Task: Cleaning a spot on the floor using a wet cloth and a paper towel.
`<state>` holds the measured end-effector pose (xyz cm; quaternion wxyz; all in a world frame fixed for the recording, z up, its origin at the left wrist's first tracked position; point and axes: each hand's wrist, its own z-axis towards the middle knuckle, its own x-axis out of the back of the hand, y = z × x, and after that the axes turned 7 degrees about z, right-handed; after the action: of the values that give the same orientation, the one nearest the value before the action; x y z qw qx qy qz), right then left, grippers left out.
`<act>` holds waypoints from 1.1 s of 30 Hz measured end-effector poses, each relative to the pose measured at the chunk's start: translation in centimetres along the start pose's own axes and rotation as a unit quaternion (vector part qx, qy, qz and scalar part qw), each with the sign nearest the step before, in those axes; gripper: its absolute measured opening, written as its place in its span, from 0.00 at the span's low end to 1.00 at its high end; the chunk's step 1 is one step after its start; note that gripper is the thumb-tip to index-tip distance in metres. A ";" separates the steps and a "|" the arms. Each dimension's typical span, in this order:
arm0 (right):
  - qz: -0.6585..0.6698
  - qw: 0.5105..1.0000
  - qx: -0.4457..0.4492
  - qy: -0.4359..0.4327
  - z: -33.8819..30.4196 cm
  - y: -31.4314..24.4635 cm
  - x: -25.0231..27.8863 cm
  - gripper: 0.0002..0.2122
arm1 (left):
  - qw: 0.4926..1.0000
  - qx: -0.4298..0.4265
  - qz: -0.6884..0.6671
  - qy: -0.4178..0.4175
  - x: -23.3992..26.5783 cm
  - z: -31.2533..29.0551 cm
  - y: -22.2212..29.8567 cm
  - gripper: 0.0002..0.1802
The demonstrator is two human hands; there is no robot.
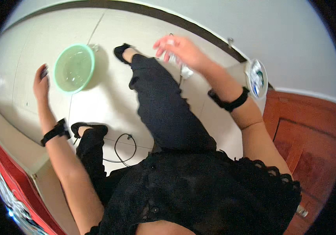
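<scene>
My left hand (41, 82) is held out at the left, just beside a pale green plastic basin (59, 70). Its fingers curl inward around a small dark thing that I cannot make out. Clear water seems to fill the basin's bottom, with small bright reflections. My right hand (183, 51), smeared by motion, is raised over the floor beyond my right knee. Something whitish and crumpled, perhaps tissue, shows among its bent fingers. Below that hand a white scrap (187, 72) is seen against the floor. Black bands circle both my forearms.
A waste bin (265, 74) with white, blue and green wrappers stands by the wall at the right. Near it is a red-brown wooden door (305, 145). A black cable (116, 150) loops across the pale tiles. Cream furniture (15, 143) with a red part lines the left.
</scene>
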<state>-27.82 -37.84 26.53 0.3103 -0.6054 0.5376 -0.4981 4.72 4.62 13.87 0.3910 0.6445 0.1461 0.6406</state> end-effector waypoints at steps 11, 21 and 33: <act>0.415 0.876 -0.184 0.161 -21.6 18.8 2.9 0.19 | 0.990 -0.095 -0.095 -0.053 17.8 1.4 -0.5 0.22; 0.702 0.474 -0.065 0.528 -21.2 32.3 16.5 0.22 | 0.996 -0.041 -0.066 -0.045 26.4 -1.6 2.3 0.25; 0.681 0.324 -0.022 0.657 -21.6 38.6 23.0 0.17 | 0.985 0.145 0.070 -0.059 29.6 -2.3 7.2 0.27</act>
<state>-62.93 -65.34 4.27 0.0731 0.4903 0.8009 -0.3358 4.34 21.04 39.66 0.2560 0.7394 0.1687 0.5994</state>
